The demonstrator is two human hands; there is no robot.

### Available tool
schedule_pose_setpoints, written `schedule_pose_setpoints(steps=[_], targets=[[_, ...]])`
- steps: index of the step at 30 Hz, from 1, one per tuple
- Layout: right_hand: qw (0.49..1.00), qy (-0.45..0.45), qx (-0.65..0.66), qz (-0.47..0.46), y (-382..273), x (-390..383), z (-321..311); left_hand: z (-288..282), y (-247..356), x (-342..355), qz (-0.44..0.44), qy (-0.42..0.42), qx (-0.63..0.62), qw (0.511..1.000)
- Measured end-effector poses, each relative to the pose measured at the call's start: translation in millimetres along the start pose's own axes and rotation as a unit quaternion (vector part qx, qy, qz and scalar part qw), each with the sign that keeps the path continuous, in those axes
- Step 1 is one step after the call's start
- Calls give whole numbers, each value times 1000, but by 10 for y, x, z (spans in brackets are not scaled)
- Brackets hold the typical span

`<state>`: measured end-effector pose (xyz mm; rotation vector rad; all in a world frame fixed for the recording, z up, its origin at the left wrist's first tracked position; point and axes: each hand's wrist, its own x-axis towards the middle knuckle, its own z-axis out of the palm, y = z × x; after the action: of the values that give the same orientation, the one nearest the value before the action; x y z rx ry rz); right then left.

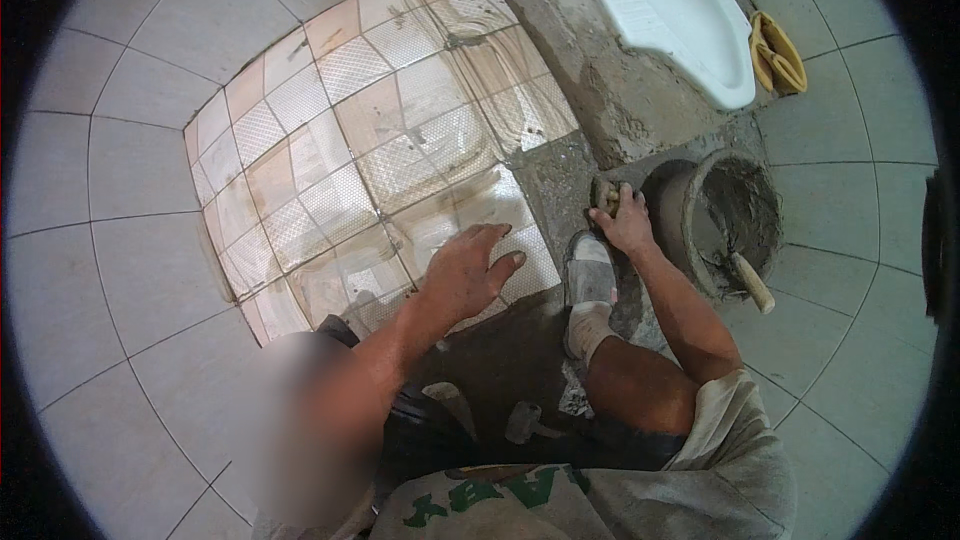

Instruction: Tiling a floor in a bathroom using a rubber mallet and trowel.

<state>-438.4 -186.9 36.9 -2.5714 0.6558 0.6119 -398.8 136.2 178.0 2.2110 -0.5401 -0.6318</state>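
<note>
My left hand hovers over or rests on the patterned floor tiles, palm down, thumb and fingers apart, holding nothing. The tiles are pinkish and white with a dotted texture, smeared with wet grey-brown slurry. By the bare mortar strip along their right edge, the fingers of my right hand are closed round a small grey-brown lump; its kind is unclear. Just right of that hand stands a mortar-caked bucket. A trowel leans in it, wooden handle sticking out over the rim.
Beyond the bucket, a white squat toilet is set in a rough cement step. A yellow, folded-looking object lies beside it. My foot in a grey slipper is next to the tile edge. A mallet-like tool lies below me. Tiled walls surround the floor.
</note>
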Motion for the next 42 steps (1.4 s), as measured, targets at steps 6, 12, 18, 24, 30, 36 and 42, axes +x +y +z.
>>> schedule_pose_setpoints(steps=[6, 12, 18, 24, 30, 36, 42], targets=[[993, 95, 25, -64, 150, 100, -133, -138, -50, -126, -37, -21, 2, 999], [950, 139, -34, -279, -539, 299, -707, -295, -119, -293, -59, -18, -7, 998], [925, 157, -86, -334, -1972, 1326, -1181, -457, 18, -283, -67, 12, 1, 998], [955, 172, -100, -220, -2909, 2155, -898, -547, 576, -376, 28, -5, -24, 999], [959, 222, -63, -165, -3136, 2537, -580, -797, 407, -428, -75, -18, -33, 996], [961, 192, -52, -190, -3249, 2561, -282, -930, 294, -490, -111, -1, -25, 993], [944, 180, -98, -260, -3292, 2548, -188, -877, 291, -507, -85, -26, -43, 995]])
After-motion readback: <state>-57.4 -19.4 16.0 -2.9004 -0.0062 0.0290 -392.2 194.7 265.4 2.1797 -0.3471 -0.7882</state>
